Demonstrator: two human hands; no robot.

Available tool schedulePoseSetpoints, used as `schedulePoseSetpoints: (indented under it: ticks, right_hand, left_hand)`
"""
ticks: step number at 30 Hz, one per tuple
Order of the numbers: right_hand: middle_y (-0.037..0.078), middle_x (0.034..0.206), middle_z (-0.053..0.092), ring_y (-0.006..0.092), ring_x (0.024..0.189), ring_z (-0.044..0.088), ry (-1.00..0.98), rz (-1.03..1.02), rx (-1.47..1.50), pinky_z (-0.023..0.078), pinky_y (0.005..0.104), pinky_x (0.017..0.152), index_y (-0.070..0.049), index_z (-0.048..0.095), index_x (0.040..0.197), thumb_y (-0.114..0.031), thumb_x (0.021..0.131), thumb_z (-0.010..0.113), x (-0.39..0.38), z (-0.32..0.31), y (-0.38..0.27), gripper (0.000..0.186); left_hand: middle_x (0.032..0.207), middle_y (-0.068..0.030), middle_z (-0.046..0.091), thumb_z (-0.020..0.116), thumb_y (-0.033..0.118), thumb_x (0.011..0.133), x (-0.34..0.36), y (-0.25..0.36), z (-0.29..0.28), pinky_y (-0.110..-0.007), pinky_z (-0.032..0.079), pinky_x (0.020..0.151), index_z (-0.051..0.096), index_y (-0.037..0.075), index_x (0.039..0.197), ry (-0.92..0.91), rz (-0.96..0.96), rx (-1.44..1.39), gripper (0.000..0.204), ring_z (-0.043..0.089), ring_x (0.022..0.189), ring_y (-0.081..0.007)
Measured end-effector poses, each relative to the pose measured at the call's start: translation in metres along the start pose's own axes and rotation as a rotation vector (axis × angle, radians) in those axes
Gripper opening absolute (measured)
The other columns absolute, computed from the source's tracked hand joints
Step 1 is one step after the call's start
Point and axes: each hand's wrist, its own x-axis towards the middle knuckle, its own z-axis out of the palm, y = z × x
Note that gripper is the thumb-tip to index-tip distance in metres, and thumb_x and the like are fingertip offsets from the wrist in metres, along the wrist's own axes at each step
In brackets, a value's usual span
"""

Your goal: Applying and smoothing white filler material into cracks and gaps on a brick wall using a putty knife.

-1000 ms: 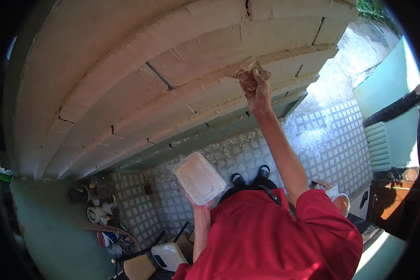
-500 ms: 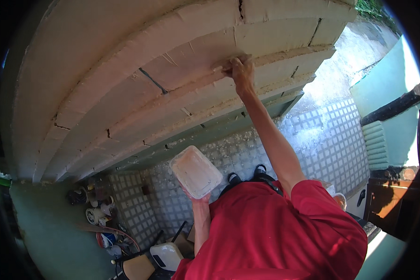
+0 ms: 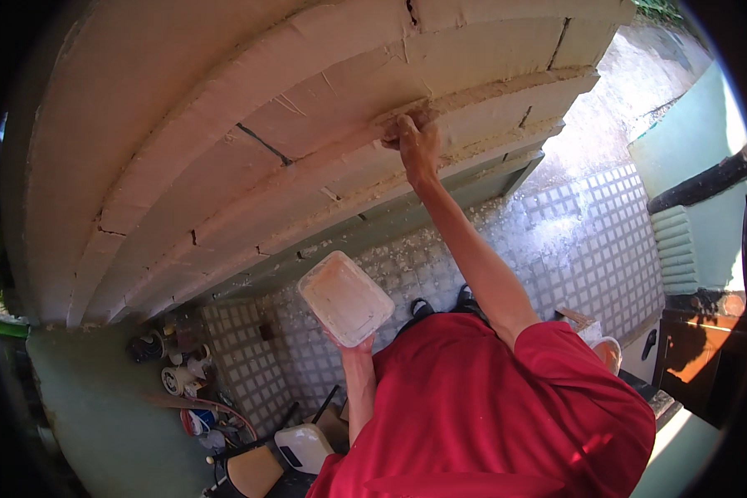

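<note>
My left hand point(image 3: 354, 342) grips the lower end of a shallow rectangular plastic tub point(image 3: 347, 299), which is pale and smeared with a whitish-pink paste inside. Overhead, my right arm is stretched up, with the right hand point(image 3: 417, 143) closed near a stepped edge of the pale ceiling point(image 3: 340, 124). Something flat and dull-coloured lies between these fingers and the ceiling; its kind is hidden by the hand. Rough paste runs along that edge on both sides of the hand. Dark gaps point(image 3: 264, 144) show at joints between the ceiling blocks.
Below is a tiled floor point(image 3: 589, 216) with white spatters. Buckets point(image 3: 174, 380) and cans crowd the left wall point(image 3: 91, 398). A chair point(image 3: 253, 471) stands at the lower left. On the right are a whitish bucket point(image 3: 608, 353), a wooden cabinet point(image 3: 697, 357) and a dark log point(image 3: 701, 184).
My right hand has moved a little left and down along the ceiling edge. The tub in my left hand has shifted slightly up and left in view.
</note>
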Motion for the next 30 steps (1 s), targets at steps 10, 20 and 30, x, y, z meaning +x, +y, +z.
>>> schedulePoseSetpoints:
  ticks: [10, 20, 30]
  right_hand:
    - [0.012, 0.076, 0.067, 0.0182, 0.064, 0.066, -0.173, -0.255, 0.137, 0.06, 0.0306, 0.059, 0.007, 0.064, 0.09, -0.018, 0.094, 0.06, -0.046, 0.04, -0.02, 0.025]
    - [0.013, 0.075, 0.065, 0.0204, 0.063, 0.067, -0.141, -0.109, 0.123, 0.06, 0.0344, 0.058, 0.006, 0.058, 0.09, -0.012, 0.091, 0.057, -0.02, 0.073, 0.003, 0.018]
    - [0.014, 0.069, 0.065, 0.0213, 0.06, 0.066, -0.051, -0.024, 0.111, 0.058, 0.0332, 0.056, 0.005, 0.065, 0.08, -0.005, 0.087, 0.053, -0.029, 0.056, 0.023, 0.017]
  left_hand:
    - [0.147, -0.0039, 0.051, 0.045, 0.053, 0.099, -0.002, 0.003, -0.001, -0.056, 0.042, 0.109, 0.045, 0.021, 0.147, 0.019, 0.01, -0.03, 0.059, 0.049, 0.134, -0.0307]
    - [0.148, -0.0041, 0.05, 0.045, 0.053, 0.099, -0.003, 0.006, 0.001, -0.056, 0.042, 0.109, 0.043, 0.02, 0.148, 0.02, 0.034, -0.058, 0.059, 0.049, 0.135, -0.0307]
    - [0.149, -0.0043, 0.049, 0.045, 0.052, 0.099, -0.007, 0.015, -0.001, -0.056, 0.042, 0.109, 0.042, 0.02, 0.149, 0.02, 0.044, -0.094, 0.06, 0.049, 0.135, -0.0307]
